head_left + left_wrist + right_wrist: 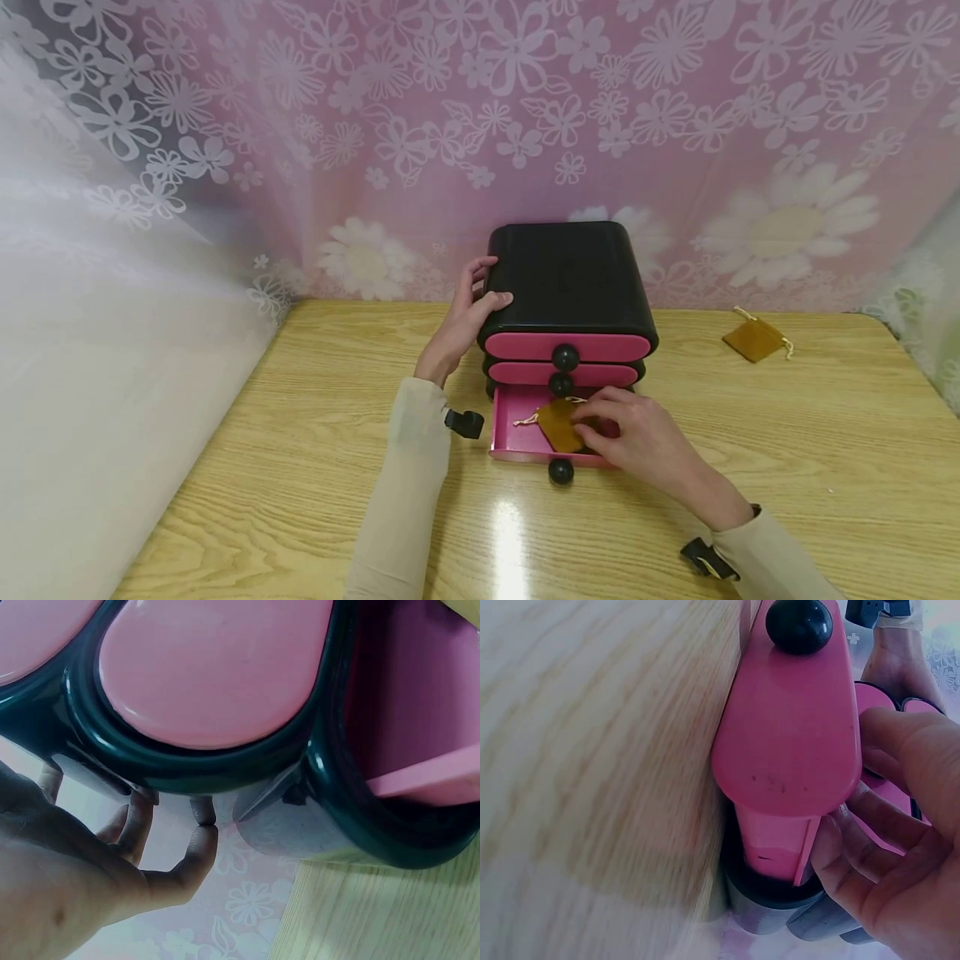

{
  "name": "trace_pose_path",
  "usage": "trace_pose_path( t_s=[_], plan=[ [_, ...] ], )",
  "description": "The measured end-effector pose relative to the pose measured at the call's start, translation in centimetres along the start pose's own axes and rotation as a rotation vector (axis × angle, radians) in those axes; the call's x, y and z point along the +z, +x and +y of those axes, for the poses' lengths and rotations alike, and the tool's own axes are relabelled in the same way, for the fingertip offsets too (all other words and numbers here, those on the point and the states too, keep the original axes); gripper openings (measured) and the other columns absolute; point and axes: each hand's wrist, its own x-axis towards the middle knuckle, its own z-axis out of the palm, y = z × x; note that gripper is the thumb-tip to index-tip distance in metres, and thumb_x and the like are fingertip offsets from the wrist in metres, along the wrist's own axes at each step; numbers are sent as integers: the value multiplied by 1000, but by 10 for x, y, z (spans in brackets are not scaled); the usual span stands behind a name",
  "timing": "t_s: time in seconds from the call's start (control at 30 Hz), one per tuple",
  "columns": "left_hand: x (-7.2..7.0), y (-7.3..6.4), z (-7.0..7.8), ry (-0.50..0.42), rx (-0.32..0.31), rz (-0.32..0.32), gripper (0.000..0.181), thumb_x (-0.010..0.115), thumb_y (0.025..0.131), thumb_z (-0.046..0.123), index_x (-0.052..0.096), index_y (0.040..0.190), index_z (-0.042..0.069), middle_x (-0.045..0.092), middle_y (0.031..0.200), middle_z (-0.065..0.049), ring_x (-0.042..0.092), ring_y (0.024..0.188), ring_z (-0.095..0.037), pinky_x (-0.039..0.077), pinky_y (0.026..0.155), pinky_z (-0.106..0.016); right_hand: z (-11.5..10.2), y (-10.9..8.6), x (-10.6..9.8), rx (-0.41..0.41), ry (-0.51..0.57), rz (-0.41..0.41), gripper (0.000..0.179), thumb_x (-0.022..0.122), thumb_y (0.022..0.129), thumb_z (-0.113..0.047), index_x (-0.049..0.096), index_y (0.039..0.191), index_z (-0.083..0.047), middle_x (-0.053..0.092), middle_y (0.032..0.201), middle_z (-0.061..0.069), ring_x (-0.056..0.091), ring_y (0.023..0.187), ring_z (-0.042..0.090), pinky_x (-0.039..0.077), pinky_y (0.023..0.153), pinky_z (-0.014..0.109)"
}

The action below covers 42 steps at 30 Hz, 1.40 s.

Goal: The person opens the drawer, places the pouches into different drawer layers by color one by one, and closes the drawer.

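A small black cabinet (pixel 566 271) with pink drawer fronts and round black knobs stands on the table. Its bottom drawer (pixel 512 421) is pulled out. Inside lies a brown drawstring pouch (pixel 557 427) with cream cords. My right hand (pixel 637 429) reaches over the drawer's right side and pinches the pouch's right edge between thumb and fingers, which hide that part. In the right wrist view the pouch is hidden, and the curled fingers (pixel 855 862) hang beside the drawer front. My left hand (pixel 465 321) rests spread against the cabinet's left side, thumb near its top edge.
A second brown drawstring pouch (pixel 754 339) lies at the back right of the wooden table (pixel 300 467). Behind the cabinet hangs a pink flowered curtain (pixel 450 150). The upper two drawers are closed, with the upper knob (pixel 566 357) jutting out above the open one.
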Motion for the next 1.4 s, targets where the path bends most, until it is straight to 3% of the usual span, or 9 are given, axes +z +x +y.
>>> trace_pose_path(
  t_s=[0.2,0.47,0.63,0.87,1.4],
  plan=[
    [0,0,0,0,-4,1,60,58,94,33,35,150,33,28,160,-4,37,144,-27,40,115,-54,1,-1,-2,-6,5,13,20,87,77,-6,80,93,-17,72,91,-7,63,79,7,57,70,26],
    [0,-1,1,6,-5,1,60,57,94,35,35,150,34,26,161,-4,36,144,-27,39,116,-54,6,-2,-10,-50,18,102,24,88,74,-2,80,92,-14,70,85,-5,60,71,9,53,61,24],
    [0,-1,0,2,-4,0,60,58,94,34,35,150,33,26,161,-4,36,144,-27,39,117,-53,8,-6,-18,-3,15,96,23,87,75,-3,79,94,-15,66,83,-8,57,69,9,45,56,18],
    [-1,-1,-1,3,-4,1,60,57,94,35,35,149,35,26,162,-3,35,145,-26,37,118,-53,18,-12,-28,21,18,116,25,87,75,-5,79,96,-17,70,88,-10,67,76,13,50,57,23],
    [0,1,-3,10,3,-1,59,57,95,34,34,149,36,26,161,-3,34,145,-27,38,118,-53,34,-22,-43,-5,-48,211,29,89,71,-7,79,95,-19,73,91,-7,65,78,9,50,62,16]
  ],
)
